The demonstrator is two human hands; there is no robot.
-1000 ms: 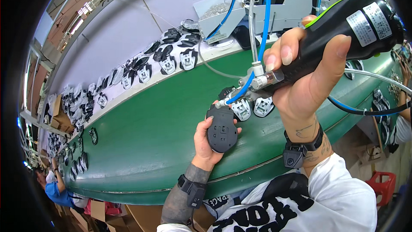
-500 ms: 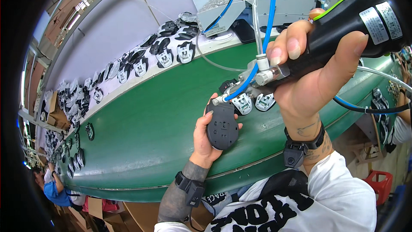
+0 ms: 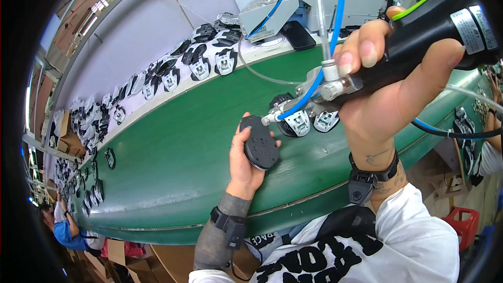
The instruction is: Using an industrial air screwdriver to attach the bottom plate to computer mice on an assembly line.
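My left hand is closed around a black computer mouse, its underside turned up and showing small recesses. In my right hand is a black powered screwdriver with a green strip, a clear hose and a blue hose at its front. The tool's nose meets or hovers just by the upper end of the mouse; whether they touch I cannot tell. Behind the nose, an opened mouse shell with a white inside lies on the green conveyor belt, and another white shell sits beside it.
A white ledge along the belt's far side carries a row of mouse shells. Beyond stand a bin of small clear parts, a dark phone-like slab and a machine. Several mice lie at the belt's left end, near another person.
My left hand has shifted left with the mouse, which is now tilted more. My right hand and the screwdriver have moved slightly right, uncovering more of the white shells.
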